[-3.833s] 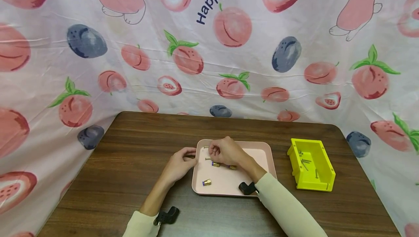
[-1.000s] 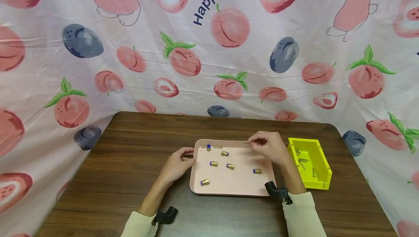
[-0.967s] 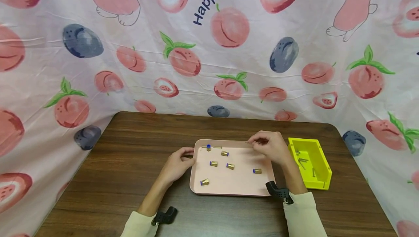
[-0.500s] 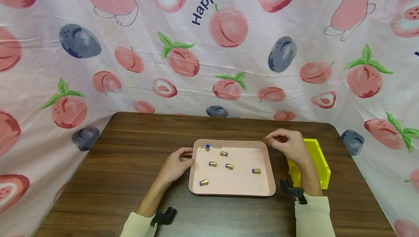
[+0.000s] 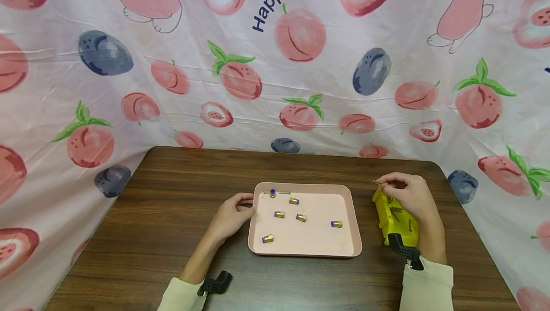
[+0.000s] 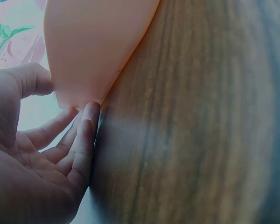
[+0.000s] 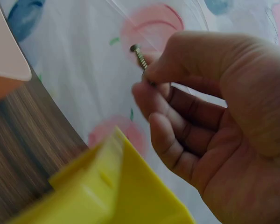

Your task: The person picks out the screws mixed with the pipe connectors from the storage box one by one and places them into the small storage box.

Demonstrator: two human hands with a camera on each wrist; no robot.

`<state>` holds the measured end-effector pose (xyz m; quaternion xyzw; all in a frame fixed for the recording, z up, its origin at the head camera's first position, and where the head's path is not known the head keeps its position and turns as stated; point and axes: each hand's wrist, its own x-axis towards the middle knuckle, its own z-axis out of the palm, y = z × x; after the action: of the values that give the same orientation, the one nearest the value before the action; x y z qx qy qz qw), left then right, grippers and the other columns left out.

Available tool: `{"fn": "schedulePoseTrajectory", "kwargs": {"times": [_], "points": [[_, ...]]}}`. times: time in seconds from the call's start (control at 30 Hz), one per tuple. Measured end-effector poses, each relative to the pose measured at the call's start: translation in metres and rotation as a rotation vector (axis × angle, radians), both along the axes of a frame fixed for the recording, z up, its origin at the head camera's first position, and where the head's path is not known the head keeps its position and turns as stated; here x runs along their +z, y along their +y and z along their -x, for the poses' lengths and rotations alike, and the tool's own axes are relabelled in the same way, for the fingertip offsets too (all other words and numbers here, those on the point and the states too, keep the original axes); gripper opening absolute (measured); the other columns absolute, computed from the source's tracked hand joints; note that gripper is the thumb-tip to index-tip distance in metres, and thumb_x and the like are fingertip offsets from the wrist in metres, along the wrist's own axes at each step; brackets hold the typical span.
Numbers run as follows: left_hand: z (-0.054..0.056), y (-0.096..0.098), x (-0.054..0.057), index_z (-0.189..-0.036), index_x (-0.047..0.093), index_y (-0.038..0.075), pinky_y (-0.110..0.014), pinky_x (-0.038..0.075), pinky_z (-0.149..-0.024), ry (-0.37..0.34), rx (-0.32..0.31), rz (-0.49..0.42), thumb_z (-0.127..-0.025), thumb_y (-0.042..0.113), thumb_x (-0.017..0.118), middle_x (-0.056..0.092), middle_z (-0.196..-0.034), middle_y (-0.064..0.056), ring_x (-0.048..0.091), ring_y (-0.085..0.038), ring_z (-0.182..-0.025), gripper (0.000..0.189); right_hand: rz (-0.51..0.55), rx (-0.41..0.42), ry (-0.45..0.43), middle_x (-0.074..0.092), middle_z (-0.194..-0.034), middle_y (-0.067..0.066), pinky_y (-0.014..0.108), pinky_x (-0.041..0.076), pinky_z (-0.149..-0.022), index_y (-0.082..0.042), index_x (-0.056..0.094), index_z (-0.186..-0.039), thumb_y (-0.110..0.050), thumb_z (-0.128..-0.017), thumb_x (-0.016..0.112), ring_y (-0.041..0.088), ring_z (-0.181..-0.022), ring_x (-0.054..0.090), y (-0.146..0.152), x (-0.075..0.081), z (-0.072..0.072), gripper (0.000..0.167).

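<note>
My left hand [image 5: 230, 216] holds the left edge of a pink tray [image 5: 315, 245], its thumb at the rim and its fingers against the outer wall in the left wrist view. Between thumb and forefinger, my right hand [image 5: 413, 199] pinches a screw [image 7: 140, 58], whose head and threaded shank stick out. That hand is above the back part of a yellow bin [image 5: 386, 227] and covers some of it; screws lie inside the bin. On the tray are several brass push-in fittings [image 5: 301, 218] with blue collars. Two screws [image 5: 284, 193] lie near its back left corner, beside an upright fitting [image 5: 272, 194].
All this stands on a dark wooden table [image 5: 193, 177]. A strip of tabletop separates the tray from the bin. A fruit-printed cloth [image 5: 240, 124] hangs behind the table and along its sides. Black camera mounts [image 5: 217, 283] sit on both wrists.
From among the tray's parts, my right hand has moved right with a pinched screw, past the tray's edge to the bin. My left hand has stayed at the tray's left edge.
</note>
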<state>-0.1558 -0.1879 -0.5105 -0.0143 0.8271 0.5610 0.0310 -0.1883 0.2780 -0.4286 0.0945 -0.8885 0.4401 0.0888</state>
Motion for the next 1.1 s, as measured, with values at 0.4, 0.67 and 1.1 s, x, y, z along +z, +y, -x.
{"fn": "schedulePoseTrajectory", "kwargs": {"times": [0.4, 0.67, 1.1], "points": [[0.001, 0.001, 0.000, -0.137, 0.071, -0.002, -0.034, 0.056, -0.089, 0.002, -0.005, -0.005, -0.096, 0.009, 0.077, 0.076, -0.128, -0.014, 0.076, -0.025, -0.104, 0.042, -0.150, -0.172, -0.017, 0.078, -0.099, 0.015, 0.016, 0.050, -0.070, 0.001, 0.080, -0.107, -0.007, -0.100, 0.077, 0.013, -0.080, 0.062, 0.029, -0.005, -0.007, 0.011], [0.000, 0.000, 0.001, -0.136, 0.071, -0.002, -0.034, 0.056, -0.088, 0.000, -0.010, -0.008, -0.097, 0.010, 0.077, 0.076, -0.128, -0.015, 0.076, -0.025, -0.104, 0.042, -0.203, -0.240, -0.029, 0.077, -0.097, 0.015, 0.012, 0.046, -0.071, 0.002, 0.079, -0.109, -0.004, -0.099, 0.077, 0.024, -0.085, 0.064, 0.037, -0.009, -0.007, 0.012], [-0.002, 0.000, 0.004, -0.137, 0.072, 0.000, -0.035, 0.054, -0.090, -0.009, -0.014, -0.005, -0.097, 0.010, 0.076, 0.077, -0.127, -0.013, 0.076, -0.023, -0.104, 0.041, -0.242, -0.293, -0.045, 0.075, -0.095, 0.014, 0.024, 0.046, -0.076, 0.001, 0.078, -0.109, -0.008, -0.100, 0.075, 0.029, -0.086, 0.063, 0.037, -0.010, -0.007, 0.013]]}}
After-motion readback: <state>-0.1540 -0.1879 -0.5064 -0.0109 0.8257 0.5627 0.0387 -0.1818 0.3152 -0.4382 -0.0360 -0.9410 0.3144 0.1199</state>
